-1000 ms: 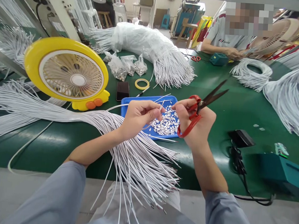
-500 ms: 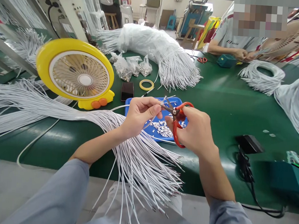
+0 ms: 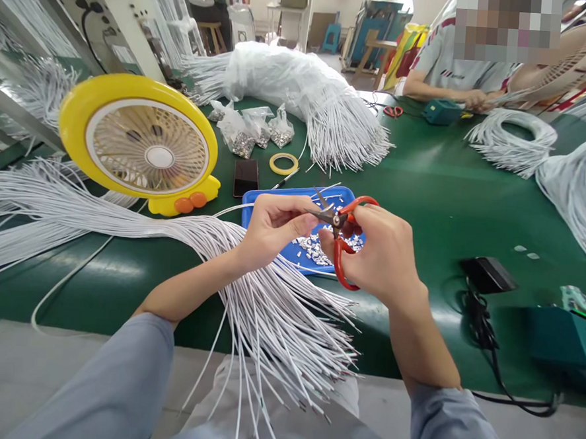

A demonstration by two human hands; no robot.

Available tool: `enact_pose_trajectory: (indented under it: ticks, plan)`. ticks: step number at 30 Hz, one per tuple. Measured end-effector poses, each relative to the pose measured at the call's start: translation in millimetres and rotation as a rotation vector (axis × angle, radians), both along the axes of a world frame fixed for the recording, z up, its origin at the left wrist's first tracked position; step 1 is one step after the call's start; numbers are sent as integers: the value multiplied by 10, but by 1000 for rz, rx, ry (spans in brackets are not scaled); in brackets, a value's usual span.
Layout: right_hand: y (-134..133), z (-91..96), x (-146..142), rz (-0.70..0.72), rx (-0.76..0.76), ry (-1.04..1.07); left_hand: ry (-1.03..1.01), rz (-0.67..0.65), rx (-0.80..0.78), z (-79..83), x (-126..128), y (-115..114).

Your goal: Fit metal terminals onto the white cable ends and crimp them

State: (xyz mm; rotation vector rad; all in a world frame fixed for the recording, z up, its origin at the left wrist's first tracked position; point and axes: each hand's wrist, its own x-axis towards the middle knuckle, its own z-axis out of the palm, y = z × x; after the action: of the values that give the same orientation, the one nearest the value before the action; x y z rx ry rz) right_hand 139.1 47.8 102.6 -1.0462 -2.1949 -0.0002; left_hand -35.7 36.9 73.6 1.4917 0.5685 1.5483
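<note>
Right hand has its grip closed tight round the red scissors, blades pointing left and nearly shut on a thin white wire. Left hand pinches that same wire between thumb and fingertips, just beside the blade tips, both hands meeting above the blue tray of small metal bits. From under the left wrist a thick wire bundle fans across the green desk and over its near edge. Left of the tray sits a yellow fan; behind it, a phone and a tape roll. Far across the desk, another person's hands are busy beside a coil.
</note>
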Motion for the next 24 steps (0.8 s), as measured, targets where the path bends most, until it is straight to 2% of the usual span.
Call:
enact_pose_trajectory:
  ticks: [7, 13, 15, 18, 21, 24]
  plan:
    - [-10, 8, -4, 1, -24, -6, 73, 62, 103, 28, -18, 5]
    - [-36, 35, -38, -28, -188, -53, 129, 95, 174, 58, -7, 11]
    - [-7, 48, -21, -51, -244, -66, 93, 105, 154, 44, -5, 47]
    - [76, 73, 49, -96, -361, -50, 1, 125, 43, 10, -26, 121]
    - [126, 100, 105, -65, -498, 158, -41, 108, -38, -2, -48, 154]
    - [80, 103, 75, 86, -474, 461, -3, 75, -10, 20, -21, 115]
